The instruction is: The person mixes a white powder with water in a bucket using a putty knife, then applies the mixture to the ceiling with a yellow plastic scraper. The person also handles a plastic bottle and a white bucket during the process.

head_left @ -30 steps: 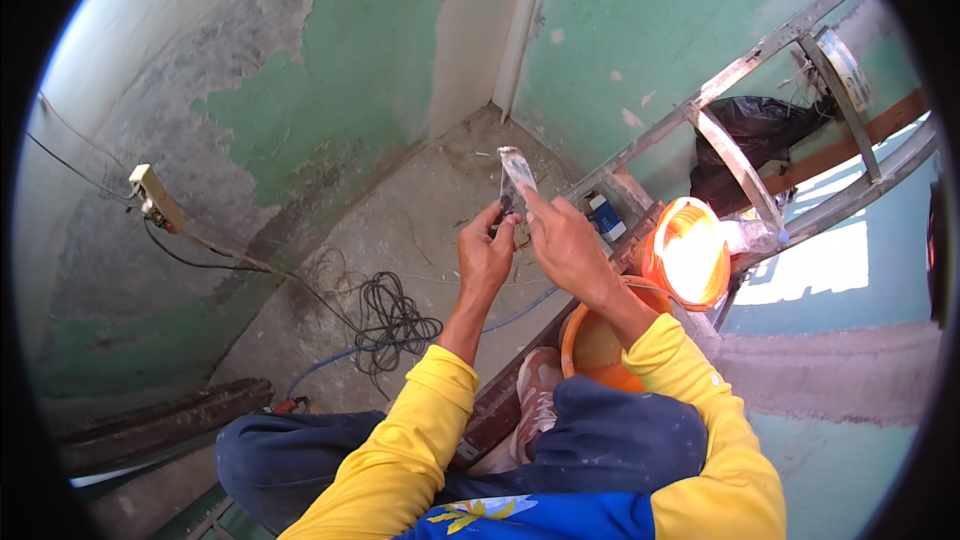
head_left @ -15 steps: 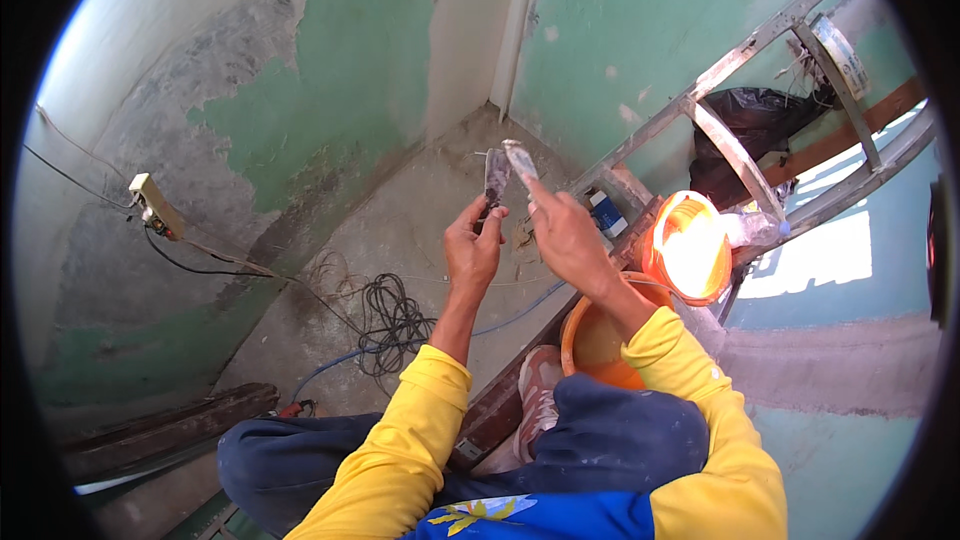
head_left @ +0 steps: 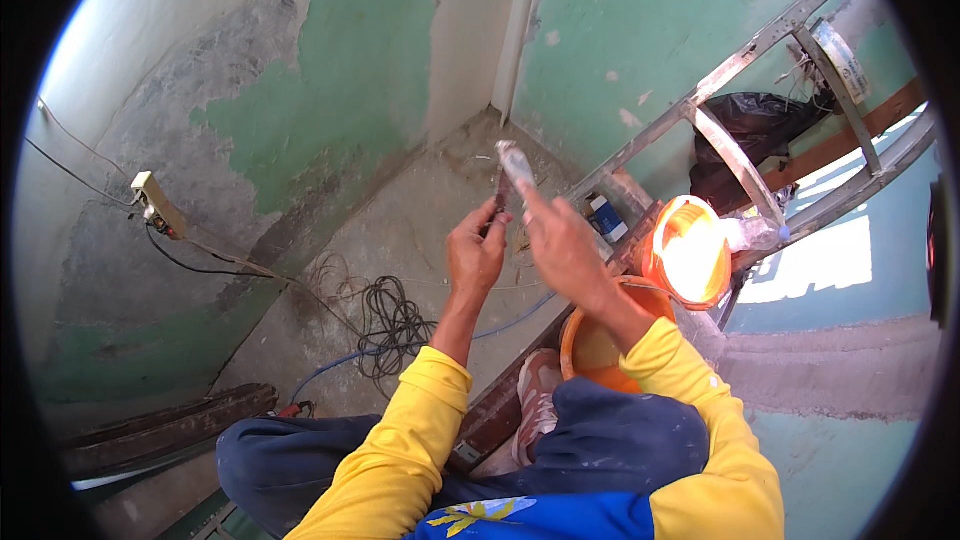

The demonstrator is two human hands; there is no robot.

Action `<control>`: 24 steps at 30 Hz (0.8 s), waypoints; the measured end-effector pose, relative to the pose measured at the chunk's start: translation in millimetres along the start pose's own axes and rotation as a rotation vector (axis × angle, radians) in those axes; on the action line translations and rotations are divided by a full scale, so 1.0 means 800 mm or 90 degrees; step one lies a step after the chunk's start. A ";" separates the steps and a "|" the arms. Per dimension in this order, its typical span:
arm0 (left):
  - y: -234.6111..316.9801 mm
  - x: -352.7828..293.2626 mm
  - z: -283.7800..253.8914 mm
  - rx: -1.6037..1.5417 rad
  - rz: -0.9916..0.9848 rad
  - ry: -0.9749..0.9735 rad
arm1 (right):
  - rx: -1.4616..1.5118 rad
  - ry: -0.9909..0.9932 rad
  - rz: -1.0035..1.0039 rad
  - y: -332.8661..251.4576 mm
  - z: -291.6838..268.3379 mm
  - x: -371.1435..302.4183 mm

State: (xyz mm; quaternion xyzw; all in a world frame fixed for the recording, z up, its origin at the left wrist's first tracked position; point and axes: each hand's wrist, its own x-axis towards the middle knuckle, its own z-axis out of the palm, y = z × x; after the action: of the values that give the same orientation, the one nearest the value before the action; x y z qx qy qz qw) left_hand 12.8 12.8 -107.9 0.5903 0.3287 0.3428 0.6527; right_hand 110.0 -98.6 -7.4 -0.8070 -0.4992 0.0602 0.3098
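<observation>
Green walls (head_left: pixel 340 80): we see them patchy and peeling, meeting beyond the shaded bucket (head_left: pixel 567 345), our landmark.
Metal frame (head_left: pixel 735 145): it slants away beyond and to the right of the shaded bucket.
Sunlit bucket (head_left: pixel 652 255): orange and glaring, just beyond and right of the shaded bucket.
Cable tangle (head_left: pixel 380 330): dark, on the floor (head_left: pixel 400 245) left of the shaded bucket.
Right hand (head_left: pixel 570 255): fingers closed on the pale-coated scraper (head_left: pixel 516 168), index laid along it.
Left hand (head_left: pixel 475 255): fingers wrapped round the dark scraper (head_left: pixel 502 196).
Both scrapers: raised beyond and left of the shaded bucket, crossing in our view; we cannot tell whether the blades touch.
Step in hand: we judge that one blade is being worked against the other.
Next move: we think another stroke calls for a steady left hold and a flat, light right blade.
</observation>
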 end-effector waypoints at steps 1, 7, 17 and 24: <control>0.003 -0.001 0.000 -0.014 -0.018 0.003 | 0.002 0.036 0.007 0.003 -0.002 0.014; 0.013 0.012 -0.016 -0.098 -0.054 0.036 | 0.031 -0.070 -0.018 -0.016 0.019 -0.035; 0.022 0.005 -0.007 -0.095 -0.053 -0.028 | 0.013 -0.007 0.002 0.000 0.013 -0.027; 0.022 0.005 -0.005 -0.079 -0.056 -0.027 | -0.024 -0.025 -0.011 -0.005 0.004 -0.034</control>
State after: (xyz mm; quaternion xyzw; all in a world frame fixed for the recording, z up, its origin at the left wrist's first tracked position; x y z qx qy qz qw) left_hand 10.8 19.7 -91.0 0.5408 0.3182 0.3211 0.7093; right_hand 91.8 -118.8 -13.6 -0.8069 -0.5133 0.0639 0.2853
